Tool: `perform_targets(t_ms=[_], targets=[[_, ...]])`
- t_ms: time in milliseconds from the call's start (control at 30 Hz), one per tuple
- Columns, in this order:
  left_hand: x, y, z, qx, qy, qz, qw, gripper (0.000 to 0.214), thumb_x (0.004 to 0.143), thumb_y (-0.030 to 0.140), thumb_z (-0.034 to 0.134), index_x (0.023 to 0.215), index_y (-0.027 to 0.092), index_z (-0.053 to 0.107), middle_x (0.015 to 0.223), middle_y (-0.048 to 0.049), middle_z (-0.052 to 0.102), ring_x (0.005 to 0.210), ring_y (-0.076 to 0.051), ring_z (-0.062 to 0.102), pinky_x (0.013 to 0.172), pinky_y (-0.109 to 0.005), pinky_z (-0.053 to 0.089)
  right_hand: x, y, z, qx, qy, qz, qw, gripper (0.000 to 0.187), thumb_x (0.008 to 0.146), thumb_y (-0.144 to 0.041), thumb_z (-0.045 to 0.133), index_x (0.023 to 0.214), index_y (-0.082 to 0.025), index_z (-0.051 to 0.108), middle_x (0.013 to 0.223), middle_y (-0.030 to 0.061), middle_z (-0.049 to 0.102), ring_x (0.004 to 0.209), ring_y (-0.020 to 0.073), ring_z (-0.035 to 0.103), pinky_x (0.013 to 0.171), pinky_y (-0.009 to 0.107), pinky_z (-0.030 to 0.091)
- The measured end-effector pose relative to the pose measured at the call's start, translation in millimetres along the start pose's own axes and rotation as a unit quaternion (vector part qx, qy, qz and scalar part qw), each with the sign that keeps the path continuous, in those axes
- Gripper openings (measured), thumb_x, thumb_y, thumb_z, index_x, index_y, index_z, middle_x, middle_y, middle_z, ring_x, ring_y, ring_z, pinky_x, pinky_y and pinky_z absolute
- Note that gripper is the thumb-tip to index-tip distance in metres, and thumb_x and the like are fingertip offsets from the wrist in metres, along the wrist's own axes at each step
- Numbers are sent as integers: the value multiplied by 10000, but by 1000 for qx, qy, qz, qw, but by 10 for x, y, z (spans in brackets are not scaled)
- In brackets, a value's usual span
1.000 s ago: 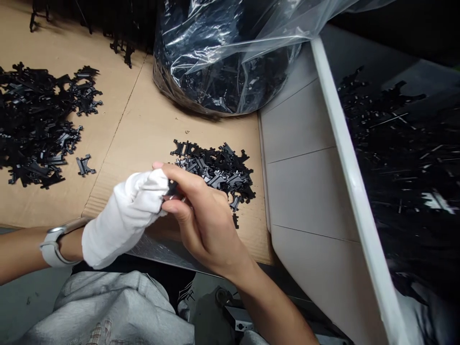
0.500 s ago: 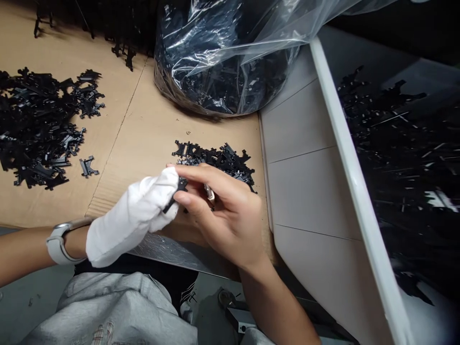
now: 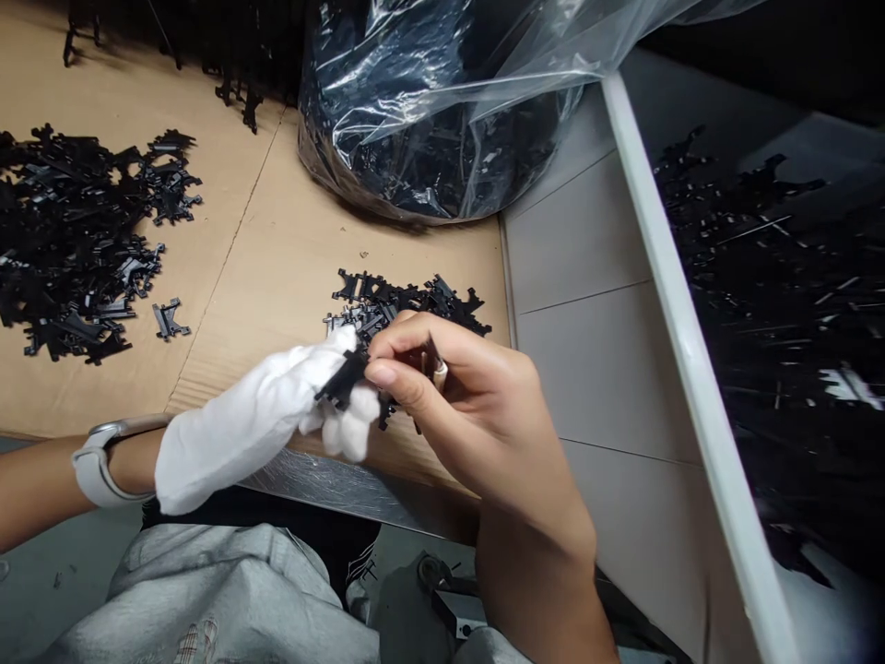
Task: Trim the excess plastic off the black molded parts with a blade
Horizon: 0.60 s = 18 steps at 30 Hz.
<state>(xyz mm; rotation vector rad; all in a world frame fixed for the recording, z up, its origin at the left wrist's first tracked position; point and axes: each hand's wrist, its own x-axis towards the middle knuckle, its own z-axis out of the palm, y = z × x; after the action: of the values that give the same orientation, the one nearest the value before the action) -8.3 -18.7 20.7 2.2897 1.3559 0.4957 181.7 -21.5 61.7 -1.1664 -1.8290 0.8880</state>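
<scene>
My left hand (image 3: 277,397), in a white glove, is closed on a small black plastic part (image 3: 344,378) above the table's front edge. My bare right hand (image 3: 470,397) pinches the right end of that part between thumb and forefinger. Inside the curled right fingers sits a slim object with a pale, shiny end (image 3: 441,373); its kind is mostly hidden. Just behind both hands lies a small pile of similar black parts (image 3: 373,309), partly covered by the right hand.
A bigger heap of black parts (image 3: 76,240) is at the left, with one loose part (image 3: 170,319) beside it. A clear plastic bag (image 3: 429,175) full of dark parts stands at the back. A pale partition (image 3: 587,341) rises on the right, with more black parts (image 3: 795,304) beyond.
Both hands have shifted slightly right. My left fingers have spread and show more of the black part. My right hand has turned a little, its fingertips still at the part.
</scene>
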Motion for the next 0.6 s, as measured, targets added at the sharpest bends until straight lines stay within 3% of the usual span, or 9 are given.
perform_targets(t_ms=[67,167,233,300,433,500,600], targets=[[33,15,-8,-94,2,26,995,337,1089,392,475,1179,151,693,1148,-71,748,1017,-200,746,914,-363,646,-5,-16,-34,-5,-7,14,1000,194,989,-196,690,799,-209,655,697,-35,652,581,100,562,527,226,446],[111,60,-76,-242,24,20,970,391,1074,235,290,1031,200,677,1040,-41,790,1007,-163,764,931,-300,632,-11,-29,-58,-12,-11,28,999,215,993,-194,677,783,-210,634,686,-38,626,575,99,540,516,220,432],[161,108,-129,-301,33,-18,953,267,991,220,409,809,232,603,824,4,751,846,-151,750,834,-256,628,-23,-28,-61,-21,-9,38,999,219,1001,-217,677,788,-210,624,686,-40,609,581,99,532,528,220,440],[198,158,-169,-334,29,-62,940,230,890,247,517,661,249,490,626,43,618,701,-142,693,722,-228,601,-47,-13,-63,-25,-10,30,999,196,1039,-306,642,871,-205,654,744,-23,635,634,113,572,568,231,472],[223,199,-202,-397,14,-130,908,270,865,297,524,609,247,457,554,52,503,531,-118,532,572,-224,526,-109,68,-55,-53,32,-55,997,361,1139,-414,397,1181,-194,680,977,43,721,852,163,662,758,305,549],[219,183,-209,-410,1,-147,900,270,891,310,512,632,243,479,564,45,515,507,-116,490,523,-233,480,-126,110,-34,-83,44,-112,989,305,1140,-335,408,1235,-210,670,1059,56,755,875,173,673,802,336,558],[209,145,-222,-405,-18,-153,901,292,912,324,508,634,237,489,558,41,528,513,-117,510,513,-231,456,-122,136,5,-94,26,-157,983,247,1102,-221,502,1302,-239,646,1188,63,779,823,170,679,746,332,574]])
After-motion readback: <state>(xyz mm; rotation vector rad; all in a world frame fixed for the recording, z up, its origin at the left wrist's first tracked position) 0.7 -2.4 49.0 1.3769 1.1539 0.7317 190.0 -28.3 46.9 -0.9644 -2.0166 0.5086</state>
